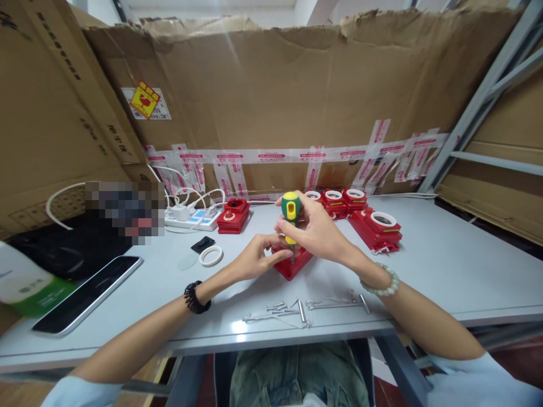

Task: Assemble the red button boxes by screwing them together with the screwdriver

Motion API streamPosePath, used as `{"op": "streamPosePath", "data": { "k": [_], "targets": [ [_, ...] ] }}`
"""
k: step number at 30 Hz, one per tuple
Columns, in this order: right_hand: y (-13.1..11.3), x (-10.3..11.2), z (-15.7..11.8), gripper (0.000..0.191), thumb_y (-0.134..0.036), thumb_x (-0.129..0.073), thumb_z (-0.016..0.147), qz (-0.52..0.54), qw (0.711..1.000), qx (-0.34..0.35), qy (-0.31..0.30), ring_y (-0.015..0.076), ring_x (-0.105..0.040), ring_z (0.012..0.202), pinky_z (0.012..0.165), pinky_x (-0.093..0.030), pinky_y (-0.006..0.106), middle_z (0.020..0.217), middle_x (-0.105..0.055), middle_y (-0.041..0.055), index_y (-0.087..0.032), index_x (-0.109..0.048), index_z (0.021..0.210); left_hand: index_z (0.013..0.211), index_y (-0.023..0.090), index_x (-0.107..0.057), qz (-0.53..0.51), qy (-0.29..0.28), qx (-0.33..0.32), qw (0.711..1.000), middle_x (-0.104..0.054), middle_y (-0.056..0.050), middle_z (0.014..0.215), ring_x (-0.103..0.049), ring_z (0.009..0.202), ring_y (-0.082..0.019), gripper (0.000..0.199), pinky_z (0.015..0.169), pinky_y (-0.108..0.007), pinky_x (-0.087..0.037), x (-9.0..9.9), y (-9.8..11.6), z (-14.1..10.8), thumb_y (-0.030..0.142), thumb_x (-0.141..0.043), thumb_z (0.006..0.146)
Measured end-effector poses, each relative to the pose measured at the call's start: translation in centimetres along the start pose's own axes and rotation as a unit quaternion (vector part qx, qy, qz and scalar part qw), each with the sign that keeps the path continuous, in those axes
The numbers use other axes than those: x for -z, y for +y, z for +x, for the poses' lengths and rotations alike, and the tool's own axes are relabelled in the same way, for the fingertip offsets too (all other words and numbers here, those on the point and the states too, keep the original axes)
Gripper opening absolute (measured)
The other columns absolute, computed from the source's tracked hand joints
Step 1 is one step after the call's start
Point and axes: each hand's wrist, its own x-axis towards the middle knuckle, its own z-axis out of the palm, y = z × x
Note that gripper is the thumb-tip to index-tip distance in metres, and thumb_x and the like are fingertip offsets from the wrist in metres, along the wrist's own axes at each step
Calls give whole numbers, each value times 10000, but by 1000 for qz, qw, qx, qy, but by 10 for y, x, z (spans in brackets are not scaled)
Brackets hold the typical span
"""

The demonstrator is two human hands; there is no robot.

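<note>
My right hand (316, 230) is wrapped round a green and yellow screwdriver (291, 209), held upright with its shaft pointing down. The screwdriver's tip meets a corner of a red box (291, 269) on the table. My left hand (258, 257) reaches in from the left, its thumb and fingers closed at the box's near side by the shaft; what they pinch there, if anything, is too small to tell. Several loose screws (278, 307) and metal rods (302, 312) lie in front of the box, near the table's edge.
Several red boxes with white rings (384, 219) stand at the back right. A red box (233, 216) and a power strip (197, 219) sit at the back left. Nearer are a white ring (211, 256), a black piece (202, 244) and a phone (89, 294). Cardboard (263, 90) walls the back.
</note>
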Motion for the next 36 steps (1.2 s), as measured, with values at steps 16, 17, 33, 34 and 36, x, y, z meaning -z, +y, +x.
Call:
{"op": "streamPosePath", "data": {
  "k": [16, 17, 33, 34, 36],
  "targets": [
    [-1, 2, -3, 162, -249, -614, 777, -12, 1000, -5, 6, 114, -552, 624, 585, -510, 281, 770, -584, -5, -191, -499, 875, 864, 132, -692, 3, -19, -14, 1000, -674, -33, 789, -544, 707, -134, 239, 698, -261, -439, 2, 2, 4, 360, -621, 870],
    [-1, 2, -4, 161, -249, -613, 779, -8, 1000, -6, 7, 113, -554, 624, 593, -516, 283, 765, -583, -6, -190, -504, 883, 823, 130, -696, -6, -17, -15, 1000, -674, -31, 762, -543, 700, -133, 242, 701, -262, -437, 1, 2, 5, 360, -631, 863],
    [-4, 3, -4, 295, -258, -633, 770, 9, 1000, -8, 12, 128, -586, 666, 659, -533, 302, 788, -614, 5, -170, -549, 1039, 683, 123, -644, 1, 60, 27, 998, -584, 12, 610, -429, 570, -94, 290, 569, -232, -367, -7, 2, 7, 386, -751, 738],
    [-4, 3, -5, 286, -263, -630, 774, 4, 1000, -11, 12, 129, -584, 665, 659, -530, 304, 786, -617, 7, -171, -550, 1033, 692, 123, -634, 3, 68, 33, 997, -572, 19, 607, -417, 560, -90, 305, 550, -226, -357, -8, 2, 7, 396, -770, 713],
    [-3, 4, -5, 264, -279, -634, 780, -5, 1000, -14, 15, 132, -581, 671, 663, -524, 307, 786, -620, 11, -173, -551, 1007, 788, 123, -642, 12, 61, 26, 998, -584, 15, 653, -434, 577, -95, 305, 549, -223, -365, -7, 4, 5, 398, -759, 725]
  ]
}}
